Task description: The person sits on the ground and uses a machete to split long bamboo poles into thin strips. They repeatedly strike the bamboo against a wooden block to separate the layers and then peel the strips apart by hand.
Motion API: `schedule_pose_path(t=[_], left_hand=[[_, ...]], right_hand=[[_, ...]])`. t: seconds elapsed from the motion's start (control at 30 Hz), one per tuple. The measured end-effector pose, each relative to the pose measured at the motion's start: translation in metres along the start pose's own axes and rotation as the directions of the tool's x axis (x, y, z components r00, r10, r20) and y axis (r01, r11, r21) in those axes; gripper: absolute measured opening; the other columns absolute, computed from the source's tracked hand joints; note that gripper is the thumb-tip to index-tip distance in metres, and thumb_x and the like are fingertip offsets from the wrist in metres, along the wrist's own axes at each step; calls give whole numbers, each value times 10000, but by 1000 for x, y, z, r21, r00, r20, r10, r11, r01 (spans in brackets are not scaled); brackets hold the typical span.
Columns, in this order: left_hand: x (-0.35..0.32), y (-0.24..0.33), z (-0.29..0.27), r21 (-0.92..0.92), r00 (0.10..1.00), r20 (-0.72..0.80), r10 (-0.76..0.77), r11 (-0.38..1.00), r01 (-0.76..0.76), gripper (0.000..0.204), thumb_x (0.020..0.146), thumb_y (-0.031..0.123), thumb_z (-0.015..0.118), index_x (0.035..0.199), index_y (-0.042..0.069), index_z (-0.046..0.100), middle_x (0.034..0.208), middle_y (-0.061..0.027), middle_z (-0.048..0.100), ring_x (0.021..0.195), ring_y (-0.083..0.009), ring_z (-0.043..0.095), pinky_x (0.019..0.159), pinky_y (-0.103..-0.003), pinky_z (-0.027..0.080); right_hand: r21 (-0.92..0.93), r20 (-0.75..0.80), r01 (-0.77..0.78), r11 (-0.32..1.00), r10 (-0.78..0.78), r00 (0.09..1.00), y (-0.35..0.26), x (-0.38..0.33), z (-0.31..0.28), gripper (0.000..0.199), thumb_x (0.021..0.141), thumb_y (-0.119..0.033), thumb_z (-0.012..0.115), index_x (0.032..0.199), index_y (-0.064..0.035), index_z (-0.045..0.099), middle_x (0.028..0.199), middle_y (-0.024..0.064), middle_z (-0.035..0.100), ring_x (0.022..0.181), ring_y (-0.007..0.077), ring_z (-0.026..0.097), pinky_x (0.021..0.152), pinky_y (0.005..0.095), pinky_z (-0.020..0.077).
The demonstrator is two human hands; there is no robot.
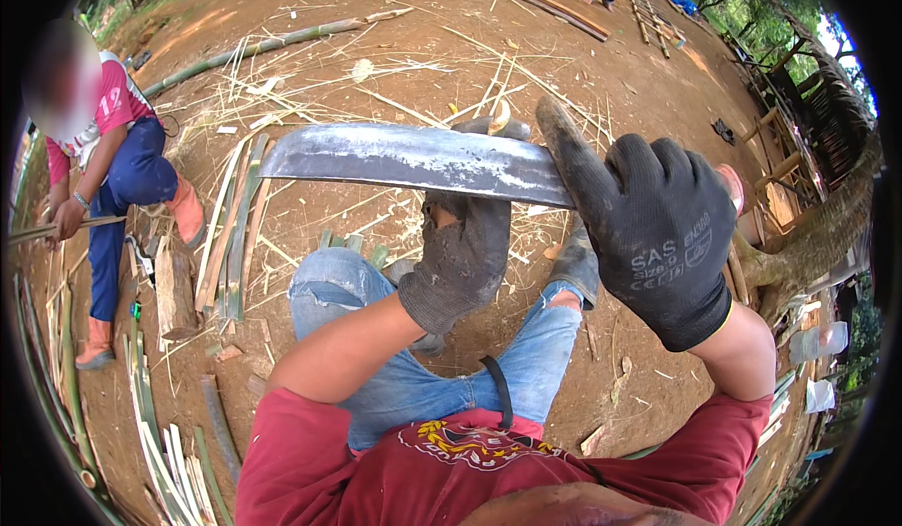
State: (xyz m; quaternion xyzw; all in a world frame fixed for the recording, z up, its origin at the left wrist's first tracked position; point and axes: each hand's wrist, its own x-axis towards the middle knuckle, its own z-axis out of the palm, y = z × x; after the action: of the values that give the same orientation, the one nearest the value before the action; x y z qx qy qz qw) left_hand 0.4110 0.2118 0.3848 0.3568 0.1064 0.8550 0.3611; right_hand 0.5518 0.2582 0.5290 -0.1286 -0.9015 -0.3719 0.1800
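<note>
A broad machete (404,158) lies level across the view, its long worn steel blade pointing left. Gripping its handle is my right hand (667,235), in a black coated glove, the forefinger or thumb stretched along the blade's base. A reddish handle end (730,190) shows past the glove. My left hand (462,263), in a worn dark glove with a hole, is bent up behind the blade. Its fingers are curled and mostly hidden; a gloved finger and a small pale yellowish bit (500,116) show above the blade. What it holds is hidden.
A person (141,169) sits at the left with a strip in hand. Split bamboo strips (240,235) and thin shavings (376,66) litter the brown ground. A bamboo pole (254,49) lies beyond. At the right are a tree trunk (808,244) and plastic containers (817,341).
</note>
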Motion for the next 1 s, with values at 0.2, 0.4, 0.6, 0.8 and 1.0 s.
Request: schedule_pose_path(t=[0.2, 0.4, 0.6, 0.8, 1.0], left_hand=[[-1, -1, -4, 55, 995, -74, -63, 996, 67, 385, 1054, 182, 400, 1393, 1, 371, 1358, -147, 500, 1230, -201, 524, 1047, -316, 450], [-3, -3, -12, 90, 982, -147, -115, 988, 129, 398, 1061, 198, 374, 1408, 3, 358, 1361, -141, 493, 1247, -199, 507, 1074, -312, 428], [-4, -6, -17, 92, 968, -188, -167, 978, 187, 412, 1069, 215, 348, 1423, 5, 345, 1365, -134, 486, 1264, -198, 490, 1100, -308, 406], [-5, -6, -35, 197, 970, -125, -208, 953, 230, 409, 1075, 223, 327, 1420, 5, 351, 1343, -123, 492, 1259, -191, 486, 1108, -301, 397], [6, 17, 8, 588, 995, -11, -99, 804, 87, 471, 1022, 443, 435, 1189, 12, 524, 970, -39, 558, 879, -71, 522, 797, -228, 446]], right_hand=[[-24, -21, -15, 1000, 14, 1000, -1, 0, 0, 663, 720, -186, 616, 1378, -234, 552, 776, 25, 483, 706, 211, 525, 608, 375, 397], [-35, -33, -24, 999, 23, 999, -2, 3, -1, 658, 738, -182, 616, 1390, -242, 544, 761, 20, 478, 693, 204, 524, 606, 373, 393], [21, -10, -4, 1000, 5, 1000, 4, 3, -2, 600, 739, -169, 630, 1336, -210, 579, 760, 31, 494, 698, 215, 535, 604, 379, 401], [36, -26, 12, 999, -11, 1000, 7, 8, 1, 557, 771, -168, 628, 1326, -192, 579, 755, 33, 501, 692, 216, 542, 597, 379, 416], [-275, -188, -246, 930, 199, 962, 127, 20, 90, 131, 922, -175, 518, 958, -135, 637, 709, 87, 605, 633, 257, 624, 568, 414, 499]])
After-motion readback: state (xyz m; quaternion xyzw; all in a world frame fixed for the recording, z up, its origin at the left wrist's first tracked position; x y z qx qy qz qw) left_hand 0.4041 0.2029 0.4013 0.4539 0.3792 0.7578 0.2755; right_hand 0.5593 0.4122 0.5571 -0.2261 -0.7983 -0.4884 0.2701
